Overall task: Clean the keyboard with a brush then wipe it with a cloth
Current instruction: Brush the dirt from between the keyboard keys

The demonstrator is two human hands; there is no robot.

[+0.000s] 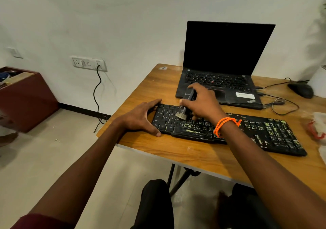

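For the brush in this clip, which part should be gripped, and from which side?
Grip the brush by its dark handle, coming from above and the right, as the right hand does. The handle rises toward the laptop while the pale bristles point down onto the keyboard, so the upper end is free. The left hand steadies the keyboard's left end.

A matt black plastic keyboard (pixel 229 131) with smudged keys lies on a smooth wood-grain table (pixel 185 151).
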